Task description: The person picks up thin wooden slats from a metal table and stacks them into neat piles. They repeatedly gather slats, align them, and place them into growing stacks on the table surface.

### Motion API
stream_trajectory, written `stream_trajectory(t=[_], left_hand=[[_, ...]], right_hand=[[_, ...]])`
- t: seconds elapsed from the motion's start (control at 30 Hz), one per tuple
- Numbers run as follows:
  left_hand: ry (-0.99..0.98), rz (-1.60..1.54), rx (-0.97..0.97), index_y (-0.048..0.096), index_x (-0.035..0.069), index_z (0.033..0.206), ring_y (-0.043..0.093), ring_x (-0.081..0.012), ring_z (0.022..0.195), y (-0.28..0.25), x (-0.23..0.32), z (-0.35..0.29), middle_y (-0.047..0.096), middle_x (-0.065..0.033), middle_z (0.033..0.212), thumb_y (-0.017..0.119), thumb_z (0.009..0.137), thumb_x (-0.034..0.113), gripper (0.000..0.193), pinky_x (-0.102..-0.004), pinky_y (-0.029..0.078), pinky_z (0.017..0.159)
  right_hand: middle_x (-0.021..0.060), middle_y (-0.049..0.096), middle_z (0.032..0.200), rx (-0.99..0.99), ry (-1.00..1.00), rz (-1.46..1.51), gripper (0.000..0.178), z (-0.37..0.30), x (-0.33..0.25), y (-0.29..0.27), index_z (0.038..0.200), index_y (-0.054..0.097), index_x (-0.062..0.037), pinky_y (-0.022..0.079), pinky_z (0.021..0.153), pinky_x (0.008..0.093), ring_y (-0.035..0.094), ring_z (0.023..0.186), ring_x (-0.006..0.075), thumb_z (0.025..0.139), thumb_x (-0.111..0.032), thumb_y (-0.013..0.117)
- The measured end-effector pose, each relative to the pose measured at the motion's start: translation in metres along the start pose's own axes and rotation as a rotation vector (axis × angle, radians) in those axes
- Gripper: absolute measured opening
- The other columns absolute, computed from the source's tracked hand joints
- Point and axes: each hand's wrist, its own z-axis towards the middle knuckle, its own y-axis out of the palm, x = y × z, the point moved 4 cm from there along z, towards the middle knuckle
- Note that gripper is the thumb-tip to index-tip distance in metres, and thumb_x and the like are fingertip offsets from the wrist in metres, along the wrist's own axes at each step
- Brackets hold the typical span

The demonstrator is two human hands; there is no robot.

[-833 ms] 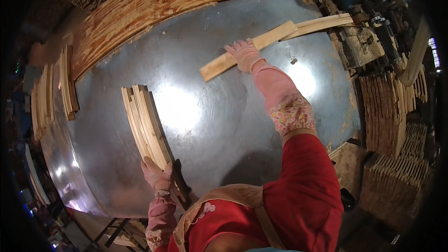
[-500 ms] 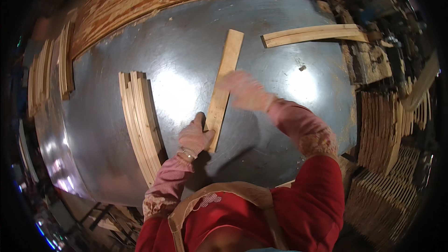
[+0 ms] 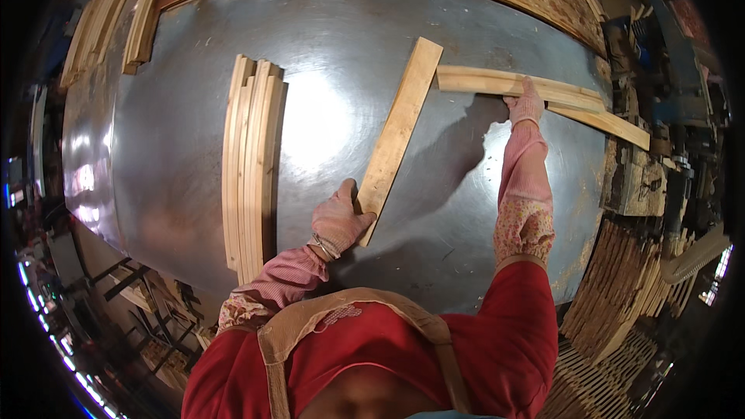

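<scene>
Left hand (image 3: 340, 221) clamped on board (image 3: 400, 140); right hand (image 3: 526, 105) touching strip (image 3: 487, 81), grip unclear. I'd keep both pieces flat.

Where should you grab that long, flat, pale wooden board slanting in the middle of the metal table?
Probably at the near end of the long, flat, pale wooden board, coming from the left, where the left grip is: that end points toward the person, and the board's narrow width should be easy to span.
</scene>
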Motion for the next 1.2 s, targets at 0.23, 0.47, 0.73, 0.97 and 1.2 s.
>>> stream_trajectory(t=[0.23, 0.47, 0.73, 0.97, 1.2], left_hand=[[0.103, 0.138, 0.286, 0.050, 0.011, 0.146, 0.056, -0.0376, 0.132, 0.040, -0.013, -0.046, 0.059, -0.0125, 0.141, 0.088, 0.078, 0.042, 0.083, -0.0459, 0.051, 0.106], [-0.032, -0.250, 0.031, 0.057, 0.004, 0.142, 0.074, -0.0406, 0.104, 0.030, -0.046, -0.078, 0.075, -0.0218, 0.117, 0.078, 0.087, 0.029, 0.064, -0.0479, 0.058, 0.096], [-0.113, -0.645, 0.189, 0.070, 0.005, 0.134, 0.074, -0.0329, 0.110, 0.041, -0.164, -0.200, 0.077, -0.0205, 0.117, 0.077, 0.091, 0.042, 0.057, -0.0421, 0.054, 0.099], [-0.370, -0.997, 0.889, 0.071, 0.005, 0.132, 0.073, -0.0199, 0.103, 0.090, -0.253, -0.375, 0.079, -0.0133, 0.113, 0.081, 0.092, 0.030, 0.049, -0.0366, 0.057, 0.096], [-0.966, -0.980, 1.775, 0.066, 0.001, 0.134, 0.072, -0.0301, 0.105, 0.169, -0.416, -0.468, 0.077, -0.0185, 0.116, 0.077, 0.098, 0.040, 0.054, -0.0409, 0.056, 0.095]], right_hand=[[0.0151, 0.074, 0.110, -0.549, -0.019, -0.482, 0.053, -0.132, 0.049, -0.018, 0.130, 0.061, 0.0023, 0.063, 0.071, 0.0381, 0.075, 0.090, 0.0245, 0.092, -0.024, 0.085], [0.0281, 0.074, 0.128, -0.666, -0.139, -1.052, 0.073, -0.346, 0.124, -0.014, 0.142, 0.055, 0.0037, 0.053, 0.104, 0.0484, 0.069, 0.122, 0.0464, 0.094, -0.048, 0.076], [0.0336, 0.063, 0.146, -0.957, -0.142, -1.021, 0.085, -0.459, 0.199, 0.032, 0.156, 0.044, 0.0056, 0.044, 0.117, 0.0479, 0.058, 0.138, 0.0490, 0.099, -0.053, 0.067], [0.0197, 0.070, 0.132, -1.253, -0.014, -0.448, 0.053, -0.581, 0.218, 0.117, 0.136, 0.058, 0.0053, 0.053, 0.102, 0.0405, 0.067, 0.115, 0.0289, 0.100, -0.029, 0.074], [0.0247, 0.059, 0.147, -1.171, -0.214, -0.714, 0.073, -0.599, 0.203, 0.068, 0.156, 0.043, 0.0098, 0.048, 0.114, 0.0416, 0.062, 0.126, 0.0330, 0.107, -0.041, 0.064]])
